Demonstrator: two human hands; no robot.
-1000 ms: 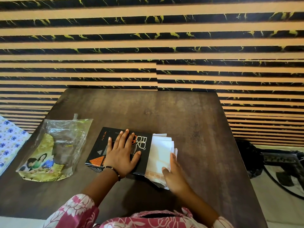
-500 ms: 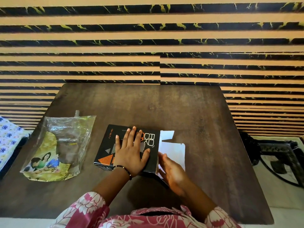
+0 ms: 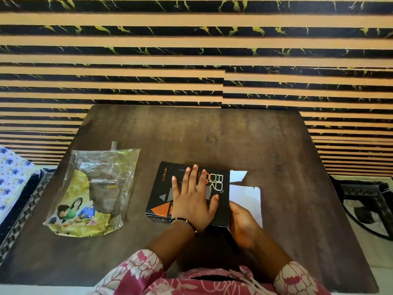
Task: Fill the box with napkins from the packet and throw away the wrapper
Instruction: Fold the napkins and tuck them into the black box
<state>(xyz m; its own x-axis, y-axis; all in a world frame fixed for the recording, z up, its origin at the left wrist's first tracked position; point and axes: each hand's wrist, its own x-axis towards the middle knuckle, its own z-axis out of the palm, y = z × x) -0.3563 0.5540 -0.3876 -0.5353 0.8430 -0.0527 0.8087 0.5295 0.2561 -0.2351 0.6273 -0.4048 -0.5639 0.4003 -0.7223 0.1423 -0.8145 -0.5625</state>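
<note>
We see a dark brown, mottled counter. The box on it is black with orange and grey dotted triangles, orange lettering, and white flaps at its right end. Near the counter's left edge, the wrapper is clear plastic with a yellow-green printed part showing people in green and blue. Our sleeves are pink with white flowers, and a black beaded bracelet rings the left wrist. The wall behind carries tan and black stripes veined with yellow. Past the left edge lies white cloth with blue flowers.
</note>
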